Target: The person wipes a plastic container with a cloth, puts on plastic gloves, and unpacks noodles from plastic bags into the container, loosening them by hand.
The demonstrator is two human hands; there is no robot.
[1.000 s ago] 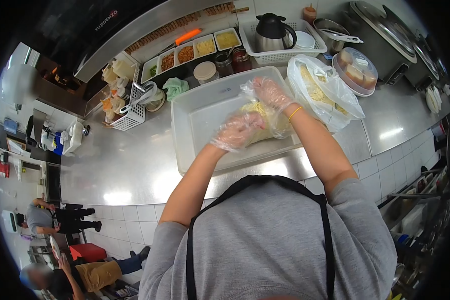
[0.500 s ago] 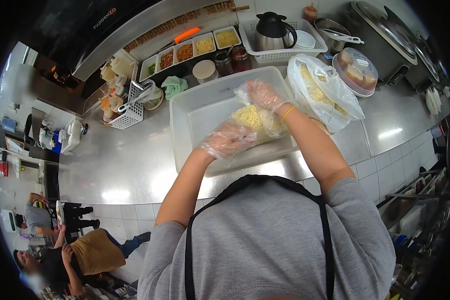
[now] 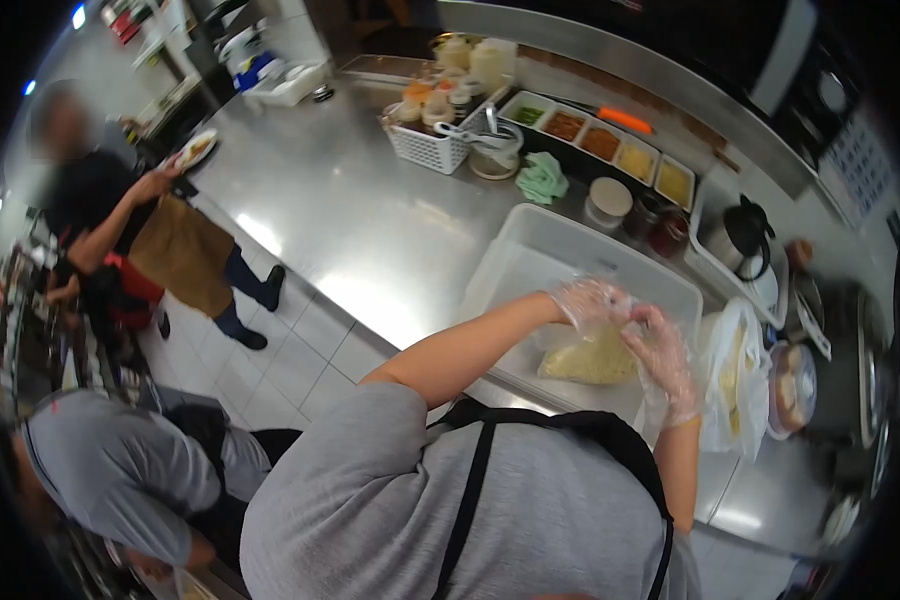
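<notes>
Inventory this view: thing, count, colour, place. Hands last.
Counter: one, steel-grey, under the tub
Tub: one, translucent white, on counter
Filled bag: one, pale yellow, in tub
Plastic bag: one, white, right of tub
Topping pans: five, white, beyond tub
Cloth: one, mint green, beyond tub
Lidded jar: one, white lid, beside cloth
Small jars: two, dark/red, beyond tub
Bottle basket: one, white, left of cloth
Jug: one, black, back right
Domed container: one, clear, right
Co-workers: at least two, grey/dark tops, left
Plate: one, white, held by a co-worker
Left hand: one, clear-gloved, over tub
Right hand: one, clear-gloved, over tub
</notes>
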